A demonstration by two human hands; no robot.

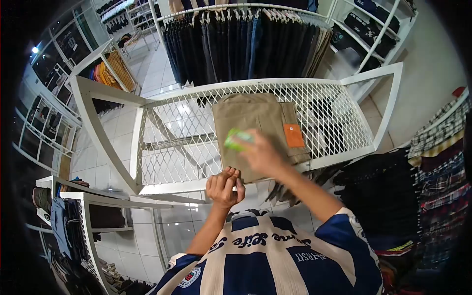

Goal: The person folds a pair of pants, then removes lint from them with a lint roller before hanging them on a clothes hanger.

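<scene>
Folded khaki trousers lie on a white wire-mesh rack in front of me, an orange tag on their right side. My right hand is over the middle of the cloth, blurred by motion. It grips a small bright green thing with a pale centre, close over the fabric; its kind I cannot tell. My left hand is closed at the near left corner of the trousers, its curled fingers pinching the edge of the cloth beside the rack's front rail.
The mesh rack has raised white end frames. Dark trousers hang on a rail behind it. Plaid shirts hang at the right, and a white shelf with folded clothes stands at lower left.
</scene>
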